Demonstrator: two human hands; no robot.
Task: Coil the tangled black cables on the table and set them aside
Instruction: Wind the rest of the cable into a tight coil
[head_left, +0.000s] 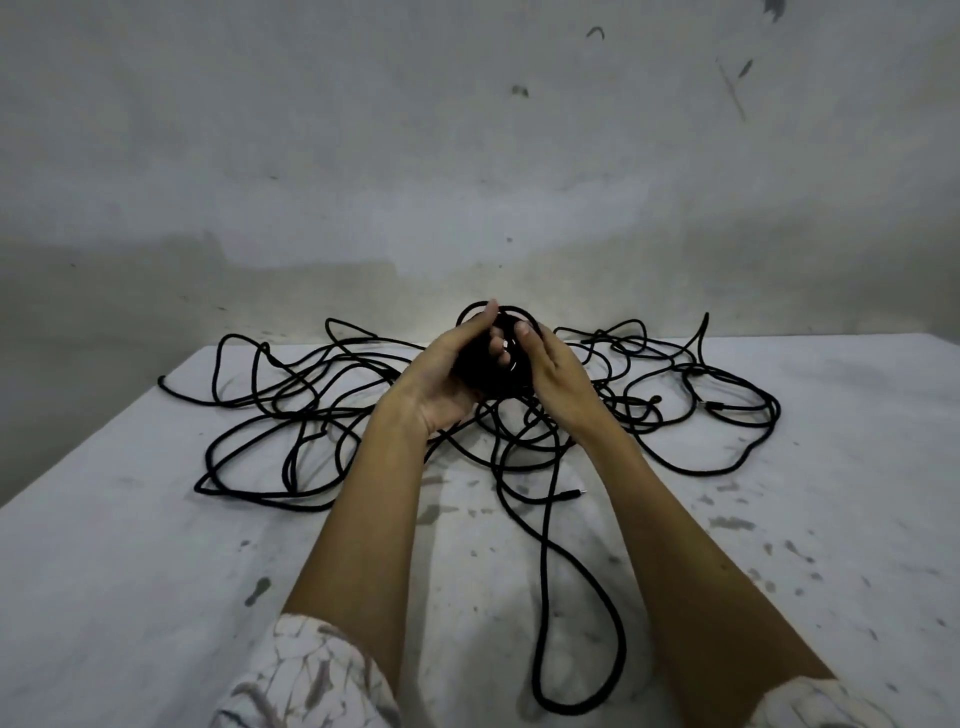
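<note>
Black cables (291, 410) lie tangled across the far half of the counter (130, 571), one strand looping toward the near edge. My left hand (447, 374) and right hand (545, 364) both grip a small wound coil (485, 376), raised above the tangle's middle.

The cables (291, 384) are black throughout — the loose tangle and the small coil (498, 364) alike — with a silver-tipped plug (574, 493) on one end near the middle. The counter (156, 571) is white, flecked and smeared with grey-green stains. The wall (467, 156) behind is a mottled grey-white with a few dark marks at far right. Both sleeves (306, 675) are white with a grey, crackled marble-like pattern.
</note>
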